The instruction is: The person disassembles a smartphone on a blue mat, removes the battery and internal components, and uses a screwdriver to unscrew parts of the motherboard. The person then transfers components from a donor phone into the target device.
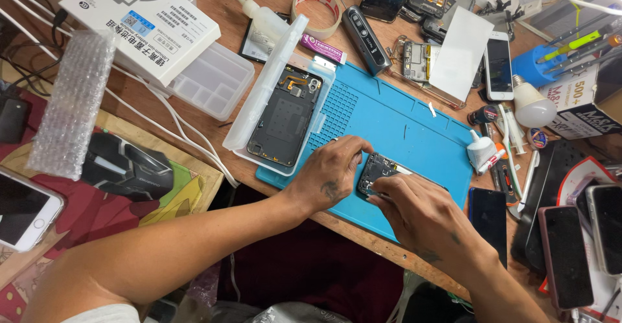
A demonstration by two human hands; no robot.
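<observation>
An opened phone body (pixel 376 169) with its circuit parts exposed lies on a blue work mat (pixel 395 119). My left hand (pixel 334 171) holds the phone's left edge, fingers curled over its top corner. My right hand (pixel 418 209) rests on the phone's right side, fingertips pinched down on its lower part; whether they grip a small tool is hidden. A black phone back cover (pixel 285 119) lies in an open white box tray (pixel 259 103) at the mat's left end.
A white carton (pixel 146 18) and clear parts organiser (pixel 214 80) sit upper left. Tape roll (pixel 317 9), glue bottle (pixel 483 151), light bulb (pixel 532 106), a white phone (pixel 499 64) and several dark phones (pixel 567 255) crowd the right. Bubble wrap (pixel 71 106) lies left.
</observation>
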